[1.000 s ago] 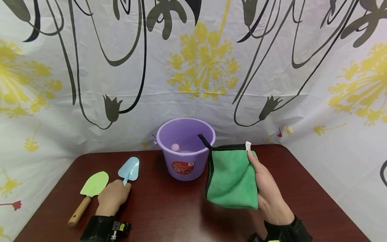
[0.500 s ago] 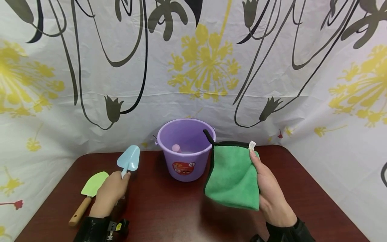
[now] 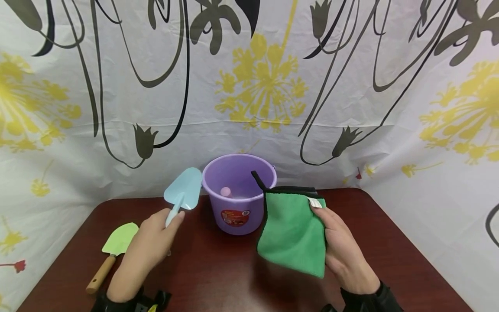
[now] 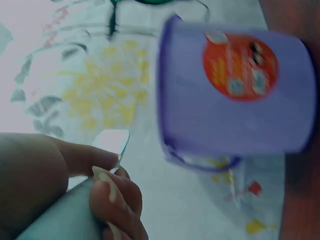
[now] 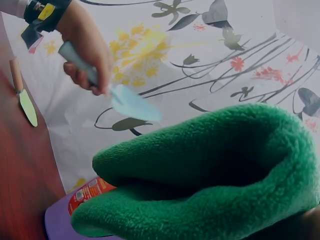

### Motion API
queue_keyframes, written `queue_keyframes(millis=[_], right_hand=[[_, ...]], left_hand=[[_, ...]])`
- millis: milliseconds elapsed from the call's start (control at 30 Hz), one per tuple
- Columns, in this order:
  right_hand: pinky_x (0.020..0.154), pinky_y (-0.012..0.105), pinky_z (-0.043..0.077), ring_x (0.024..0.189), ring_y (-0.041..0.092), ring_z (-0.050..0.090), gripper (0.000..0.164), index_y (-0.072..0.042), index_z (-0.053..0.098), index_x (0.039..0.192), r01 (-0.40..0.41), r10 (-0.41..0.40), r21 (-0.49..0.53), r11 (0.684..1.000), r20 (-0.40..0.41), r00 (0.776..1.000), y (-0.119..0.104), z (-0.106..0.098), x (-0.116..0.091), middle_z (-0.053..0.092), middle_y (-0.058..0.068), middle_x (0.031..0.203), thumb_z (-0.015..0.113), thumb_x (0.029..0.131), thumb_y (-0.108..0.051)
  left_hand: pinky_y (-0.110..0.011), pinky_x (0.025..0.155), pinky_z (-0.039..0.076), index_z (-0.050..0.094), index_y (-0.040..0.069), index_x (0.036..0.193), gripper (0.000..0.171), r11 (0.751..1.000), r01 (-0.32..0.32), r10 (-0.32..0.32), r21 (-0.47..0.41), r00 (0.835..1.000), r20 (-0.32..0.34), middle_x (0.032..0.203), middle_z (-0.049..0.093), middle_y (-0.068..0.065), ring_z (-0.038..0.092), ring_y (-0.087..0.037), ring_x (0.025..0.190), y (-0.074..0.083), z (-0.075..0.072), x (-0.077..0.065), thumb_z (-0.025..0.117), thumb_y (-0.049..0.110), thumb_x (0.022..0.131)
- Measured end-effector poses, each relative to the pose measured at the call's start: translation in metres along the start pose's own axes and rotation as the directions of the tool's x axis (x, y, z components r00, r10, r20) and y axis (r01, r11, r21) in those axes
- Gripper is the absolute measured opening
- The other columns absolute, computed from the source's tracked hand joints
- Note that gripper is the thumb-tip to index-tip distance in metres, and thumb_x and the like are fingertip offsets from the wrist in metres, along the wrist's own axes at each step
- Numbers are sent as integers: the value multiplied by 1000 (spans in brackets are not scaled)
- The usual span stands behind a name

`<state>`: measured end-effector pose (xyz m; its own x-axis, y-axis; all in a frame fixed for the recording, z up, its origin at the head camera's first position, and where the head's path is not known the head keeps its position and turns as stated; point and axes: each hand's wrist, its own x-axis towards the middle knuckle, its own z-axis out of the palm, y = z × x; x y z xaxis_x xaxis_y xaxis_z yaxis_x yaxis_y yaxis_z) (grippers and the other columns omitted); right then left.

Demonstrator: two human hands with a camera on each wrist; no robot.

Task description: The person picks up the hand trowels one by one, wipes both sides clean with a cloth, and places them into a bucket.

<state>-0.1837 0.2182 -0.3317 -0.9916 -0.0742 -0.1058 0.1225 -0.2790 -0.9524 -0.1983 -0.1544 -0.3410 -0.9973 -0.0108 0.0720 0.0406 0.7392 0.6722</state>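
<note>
My left hand [image 3: 153, 238] grips the handle of a light blue toy trowel [image 3: 185, 187], raised above the table with its blade beside the bucket's left rim. In the right wrist view the same trowel [image 5: 134, 104] tilts from the fingers. A folded green cloth [image 3: 294, 234] with black edging and a white tag is held by my right hand [image 3: 345, 251], thumb over the tag. The cloth hangs in front of the right side of a purple bucket [image 3: 238, 216]. Inside the bucket a pink rounded thing [image 3: 225, 191] shows; the rest of it is hidden.
A green trowel with a wooden handle [image 3: 100, 274] lies on the dark red-brown table [image 3: 218, 277], left of my left hand. Behind the table hangs a white curtain [image 3: 249, 108] printed with flowers.
My left hand has lifted the blue trowel off the table and carried it up and right, towards the bucket. My right hand and the cloth have shifted slightly left.
</note>
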Motion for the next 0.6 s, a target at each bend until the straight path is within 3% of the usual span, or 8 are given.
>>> queue_keyframes(millis=[233,433,600], right_hand=[[101,22,50,115,-2,59,41,-17,40,141,-28,28,-3,1000,-2,1000,1,2,-1,53,-14,128,40,109,-43],[107,25,46,125,1,53,50,-20,24,153,-43,44,-7,999,108,993,6,9,-4,41,-9,147,36,110,-43],[107,28,46,127,4,52,51,-26,19,155,-78,74,20,997,152,986,12,18,-7,39,-7,149,35,110,-42]], left_hand=[[-30,51,43,51,13,87,42,997,-51,53,-61,998,26,64,47,-2,53,-15,51,27,6,-17,51,51,103],[-24,51,35,49,19,79,37,986,-163,164,-42,986,26,61,39,5,39,-8,54,42,23,-26,56,47,101],[-23,52,35,49,24,79,31,978,-197,200,-62,978,55,61,39,9,37,-5,54,51,39,-32,59,44,101]])
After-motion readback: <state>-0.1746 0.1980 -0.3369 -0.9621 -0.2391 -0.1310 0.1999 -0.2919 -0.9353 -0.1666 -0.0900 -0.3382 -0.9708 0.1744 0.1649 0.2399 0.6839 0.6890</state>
